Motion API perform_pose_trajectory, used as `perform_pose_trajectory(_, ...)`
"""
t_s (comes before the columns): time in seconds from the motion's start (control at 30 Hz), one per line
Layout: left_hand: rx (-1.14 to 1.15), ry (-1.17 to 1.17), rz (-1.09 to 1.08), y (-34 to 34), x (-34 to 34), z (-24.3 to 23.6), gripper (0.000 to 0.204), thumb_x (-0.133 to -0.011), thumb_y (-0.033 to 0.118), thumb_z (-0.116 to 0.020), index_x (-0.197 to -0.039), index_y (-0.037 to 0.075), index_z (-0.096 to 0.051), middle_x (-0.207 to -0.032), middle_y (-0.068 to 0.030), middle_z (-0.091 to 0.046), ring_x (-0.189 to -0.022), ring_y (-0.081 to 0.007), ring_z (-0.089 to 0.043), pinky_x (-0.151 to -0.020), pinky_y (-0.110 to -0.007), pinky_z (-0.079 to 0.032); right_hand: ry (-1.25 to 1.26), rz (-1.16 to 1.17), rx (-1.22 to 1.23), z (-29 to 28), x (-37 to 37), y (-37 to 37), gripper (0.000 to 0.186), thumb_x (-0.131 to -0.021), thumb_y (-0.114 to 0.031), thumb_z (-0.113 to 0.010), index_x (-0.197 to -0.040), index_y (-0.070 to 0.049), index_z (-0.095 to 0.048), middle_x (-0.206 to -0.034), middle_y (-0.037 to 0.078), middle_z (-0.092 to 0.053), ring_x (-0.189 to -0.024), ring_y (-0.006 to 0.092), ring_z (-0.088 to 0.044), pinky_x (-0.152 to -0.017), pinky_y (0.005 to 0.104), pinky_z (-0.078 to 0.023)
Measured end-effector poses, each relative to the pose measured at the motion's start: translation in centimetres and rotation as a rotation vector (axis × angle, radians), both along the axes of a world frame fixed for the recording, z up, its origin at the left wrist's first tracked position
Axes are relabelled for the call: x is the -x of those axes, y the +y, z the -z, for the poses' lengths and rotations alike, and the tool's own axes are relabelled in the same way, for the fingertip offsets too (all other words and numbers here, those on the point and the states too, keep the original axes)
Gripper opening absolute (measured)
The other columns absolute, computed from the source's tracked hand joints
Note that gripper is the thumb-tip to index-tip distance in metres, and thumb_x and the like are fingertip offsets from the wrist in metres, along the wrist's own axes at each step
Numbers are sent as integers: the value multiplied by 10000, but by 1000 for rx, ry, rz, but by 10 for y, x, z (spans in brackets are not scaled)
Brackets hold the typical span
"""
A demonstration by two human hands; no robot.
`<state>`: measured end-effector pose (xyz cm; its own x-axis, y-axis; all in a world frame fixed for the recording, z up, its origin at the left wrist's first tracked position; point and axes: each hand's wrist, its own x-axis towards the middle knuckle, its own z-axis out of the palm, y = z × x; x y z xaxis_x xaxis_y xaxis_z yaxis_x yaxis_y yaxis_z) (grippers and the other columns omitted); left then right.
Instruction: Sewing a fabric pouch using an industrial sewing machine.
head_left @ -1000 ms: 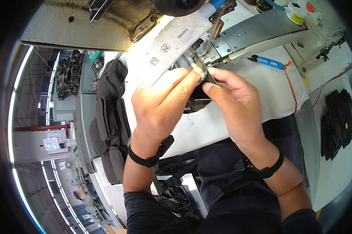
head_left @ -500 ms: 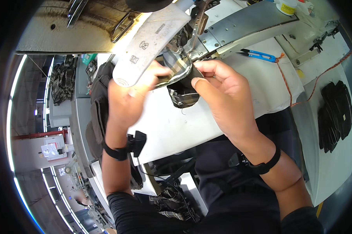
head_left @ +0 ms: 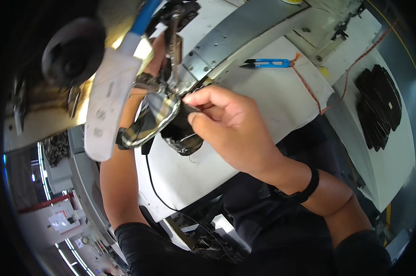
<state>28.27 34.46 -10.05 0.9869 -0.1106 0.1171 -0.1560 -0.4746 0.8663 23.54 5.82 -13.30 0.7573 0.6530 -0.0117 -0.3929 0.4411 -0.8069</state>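
Well, what I read first is how the cloth lies from the fingers of my right hand: thumb and forefinger pinch the near edge of a dark cloth piece, which hangs down and to the left of their tips. Just left of that grip sits a checked cloth with a pale edge, its long axis curving from lower left to upper right, so its upper end comes close beside my forefinger, right below the metal parts of the sewing machine. The right hand is clearly nearer that end. My left hand is behind the checked cloth and the long white lamp, its fingers mostly hidden, so I can't tell whether they are spread or pressed together. Both cloths lie over the near side of the white surface. As for containers, I have only the base of a white pot at the upper rim, contents out of sight. Blue snips on an orange cord lie beyond the right hand, apart from it.
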Motion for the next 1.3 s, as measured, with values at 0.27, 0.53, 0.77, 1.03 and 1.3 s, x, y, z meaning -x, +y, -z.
perform_pose_trajectory(0.27, -559, -255, -630, -19, -14, 20, 441, -1106, 329, -608, -829, -1, -707, -668, 17, -618, -605, -68, -533, -548, -281, -397, -13, 47, -19, 4, -4, 1, 201, -990, 55, -630, -1189, 52, -661, -1061, 32, -694, -916, 32, -639, -776, 210, -518)
perform_pose_trajectory(0.53, -535, -314, -505, -81, 140, -37, 247, -934, 50, -763, -1175, -2, -743, -1195, -110, -756, -1070, -258, -714, -962, -378, -548, -62, 124, -20, 7, 6, 14, 247, -962, 59, -618, -1206, 53, -657, -1045, 32, -695, -914, 46, -641, -803, 225, -537)
perform_pose_trajectory(0.77, -1143, -708, -412, -125, 134, -29, 234, -929, 13, -766, -1153, 83, -761, -1081, -82, -757, -988, -270, -718, -865, -375, -559, -95, 136, -2, -4, 13, 8, 271, -924, 40, -633, -1190, 46, -687, -1036, 46, -723, -920, 87, -658, -799, 249, -541)
perform_pose_trajectory(1.03, -1097, -719, -60, -109, 120, -66, 326, -806, 4, -852, -1119, 74, -791, -1006, -71, -761, -753, -228, -730, -625, -308, -580, -272, 95, 159, -2, 15, -26, 355, -906, 21, -627, -1246, 21, -729, -1092, 55, -762, -973, 107, -673, -896, 264, -519)
perform_pose_trajectory(1.3, -1067, -432, 102, -112, 121, -91, 388, -809, -100, -816, -1180, 15, -803, -983, -93, -713, -820, -218, -694, -729, -314, -560, -13, -22, -7, 3, 16, -22, 433, -926, 51, -601, -1342, 18, -716, -995, 4, -737, -796, 6, -578, -668, 196, -463)
